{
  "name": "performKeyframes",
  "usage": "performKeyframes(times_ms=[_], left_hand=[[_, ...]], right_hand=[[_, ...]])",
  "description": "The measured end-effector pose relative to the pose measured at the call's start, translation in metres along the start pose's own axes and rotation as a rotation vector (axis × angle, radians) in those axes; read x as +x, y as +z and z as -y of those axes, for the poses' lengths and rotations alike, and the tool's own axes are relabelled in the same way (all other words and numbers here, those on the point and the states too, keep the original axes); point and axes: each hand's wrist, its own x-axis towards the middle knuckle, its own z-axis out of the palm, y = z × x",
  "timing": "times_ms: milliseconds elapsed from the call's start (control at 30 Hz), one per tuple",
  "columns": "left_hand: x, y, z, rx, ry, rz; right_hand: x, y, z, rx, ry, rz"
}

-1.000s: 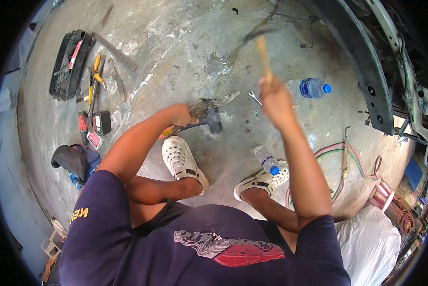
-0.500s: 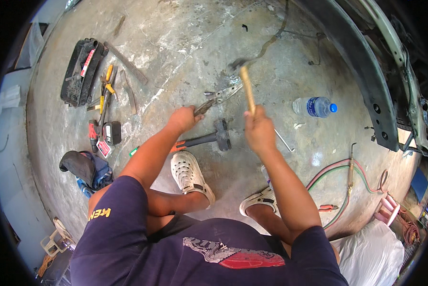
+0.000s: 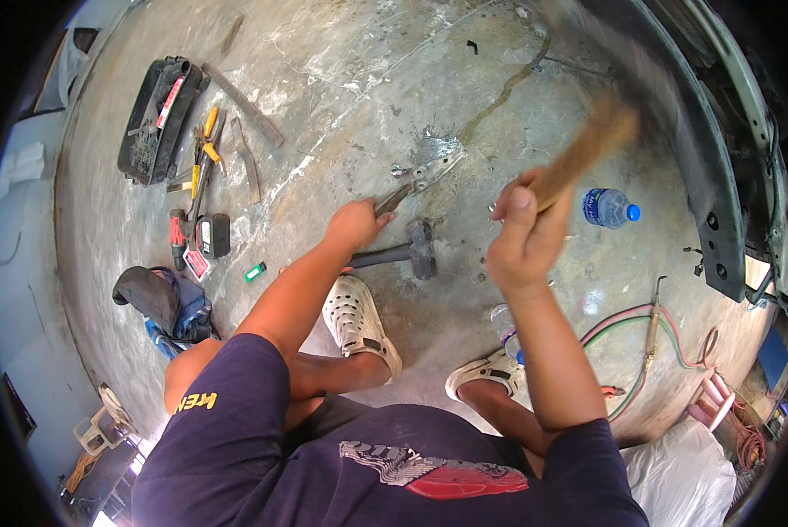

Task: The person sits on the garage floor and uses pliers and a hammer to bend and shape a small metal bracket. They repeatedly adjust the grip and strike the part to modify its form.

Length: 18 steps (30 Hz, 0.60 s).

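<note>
My left hand (image 3: 355,226) is closed round the handles of locking pliers (image 3: 397,198) low over the concrete floor. The far end of the pliers meets a small flat metal piece (image 3: 438,169), beside a shiny patch of floor. In my right hand (image 3: 531,235) is a hammer (image 3: 585,151), held by its wooden handle. It is raised toward the upper right and smeared by motion, so its head cannot be made out. A sledgehammer (image 3: 422,250) with a black head lies just below my left hand, its handle partly behind my forearm.
At the left lie a black tray (image 3: 129,160), yellow-handled pliers (image 3: 206,149), a cordless drill (image 3: 178,235) and a cloth bag (image 3: 170,303). A water bottle (image 3: 607,208) lies right of my right hand. Beyond are a torch (image 3: 651,338) with hoses and a dark car panel (image 3: 719,220).
My right hand has lifted the hammer from beside the metal piece up and to the right. My left hand keeps its grip on the pliers. The view has shifted slightly.
</note>
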Motion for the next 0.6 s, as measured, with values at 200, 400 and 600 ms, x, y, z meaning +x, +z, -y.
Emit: performKeyframes(times_ms=[200,400,600], left_hand=[[0.013,0.009,-0.003,0.089,0.110,-0.027],[0.003,0.004,0.002,0.058,0.029,-0.030],[0.004,0.004,-0.015,0.068,0.063,-0.006]], right_hand=[[-0.064,-0.013,-0.144,-0.798,0.434,0.592],[0.044,-0.005,0.004,-0.359,0.073,0.180],[-0.038,-0.010,-0.096,-0.497,0.099,0.293]])
